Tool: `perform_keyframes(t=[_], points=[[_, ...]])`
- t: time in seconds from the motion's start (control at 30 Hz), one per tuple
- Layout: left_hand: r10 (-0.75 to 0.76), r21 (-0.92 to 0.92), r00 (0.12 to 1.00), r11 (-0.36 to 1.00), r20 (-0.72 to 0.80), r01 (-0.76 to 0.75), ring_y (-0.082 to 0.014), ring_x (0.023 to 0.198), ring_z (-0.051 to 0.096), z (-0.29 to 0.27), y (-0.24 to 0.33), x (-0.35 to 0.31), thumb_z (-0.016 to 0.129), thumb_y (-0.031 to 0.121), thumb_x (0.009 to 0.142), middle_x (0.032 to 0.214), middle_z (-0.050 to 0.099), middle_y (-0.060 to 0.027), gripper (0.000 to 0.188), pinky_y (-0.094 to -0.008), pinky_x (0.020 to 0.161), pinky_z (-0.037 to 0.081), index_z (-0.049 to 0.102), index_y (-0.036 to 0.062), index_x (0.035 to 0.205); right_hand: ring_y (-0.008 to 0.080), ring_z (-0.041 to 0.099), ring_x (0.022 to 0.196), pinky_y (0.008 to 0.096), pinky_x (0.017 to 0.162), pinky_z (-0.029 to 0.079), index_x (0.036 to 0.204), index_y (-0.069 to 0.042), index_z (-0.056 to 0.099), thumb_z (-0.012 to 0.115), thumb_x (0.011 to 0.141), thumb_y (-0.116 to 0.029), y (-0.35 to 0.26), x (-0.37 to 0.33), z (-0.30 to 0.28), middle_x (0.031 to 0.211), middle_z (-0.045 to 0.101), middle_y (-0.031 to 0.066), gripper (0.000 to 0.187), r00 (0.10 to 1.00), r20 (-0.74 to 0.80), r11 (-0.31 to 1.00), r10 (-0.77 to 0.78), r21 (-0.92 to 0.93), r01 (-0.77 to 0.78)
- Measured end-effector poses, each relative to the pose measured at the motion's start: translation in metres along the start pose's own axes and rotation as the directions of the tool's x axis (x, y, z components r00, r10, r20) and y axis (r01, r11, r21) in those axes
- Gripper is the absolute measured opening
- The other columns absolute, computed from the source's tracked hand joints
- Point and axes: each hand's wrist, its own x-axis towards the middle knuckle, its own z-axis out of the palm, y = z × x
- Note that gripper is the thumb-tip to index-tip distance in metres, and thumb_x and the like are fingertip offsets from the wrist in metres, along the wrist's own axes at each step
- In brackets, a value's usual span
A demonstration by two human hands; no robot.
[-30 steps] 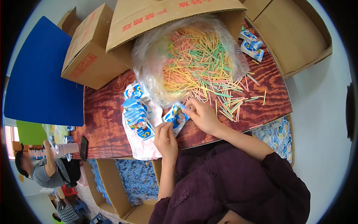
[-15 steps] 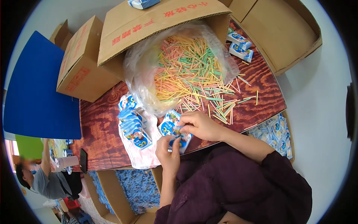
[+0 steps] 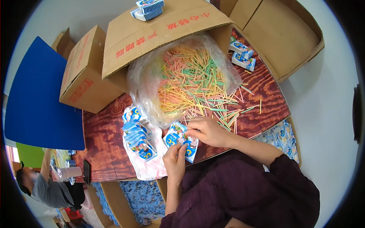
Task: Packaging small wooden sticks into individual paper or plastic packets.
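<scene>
The thumb and fingertips of each hand are pinched closed on two packets (image 3: 174, 137), right where one meets the other (joined or merely overlapping, I can't tell). The left hand (image 3: 174, 161) grips from below, the right hand (image 3: 209, 132) from the upper right, near the close edge of the wood-patterned table (image 3: 262, 114). Each packet bears a blue oval label with pale lettering and a small cartoon figure. A second ago they were bunched up and half hidden; now they're spread flatter, faces showing. They look glossy and white, with blue-striped, crimped ends.

Just left of them, similar packets overlap in a row (image 3: 140, 140) on a whitish sheet (image 3: 142, 171). Beyond, pastel sticks (image 3: 192, 79), pink, yellow and green, spill from a clear bag (image 3: 140, 81) inside a tipped carton (image 3: 167, 36) printed with red characters. The view has shifted as well, bringing in the blue-and-white packs (image 3: 148, 10) on top. Off to the left sits a person in grey (image 3: 51, 188).
</scene>
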Motion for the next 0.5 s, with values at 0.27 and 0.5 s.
perform_keyframes(t=[0.27,0.5], points=[[-0.018,-0.123,0.992,0.992,-0.128,0.002,-0.0055,0.067,0.049,-0.004,-0.023,-0.006,0.059,0.001,0.090,0.070,0.056,-0.0018,0.009,-0.0223,0.059,0.040,0.061,-0.0062,0.087,0.0311,0.058,0.079,0.0400,0.070,0.045,0.081,-0.001,0.061,0.058,0.089,-0.018,0.014,0.040,-0.013,0.079,0.058,0.0127,0.019,0.999,0.009,0.997,-0.035,-0.062,0.035],[-0.073,-0.265,0.990,0.963,-0.117,0.040,-0.0034,0.070,0.047,-0.013,-0.036,-0.011,0.056,0.000,0.092,0.074,0.055,0.0020,0.009,-0.0193,0.062,0.039,0.060,-0.0044,0.086,0.0364,0.062,0.086,0.0449,0.074,0.047,0.082,0.001,0.062,0.054,0.085,-0.012,0.110,0.174,-0.067,0.087,0.063,0.0209,0.016,0.944,-0.330,0.813,-0.015,-0.554,-0.181]])
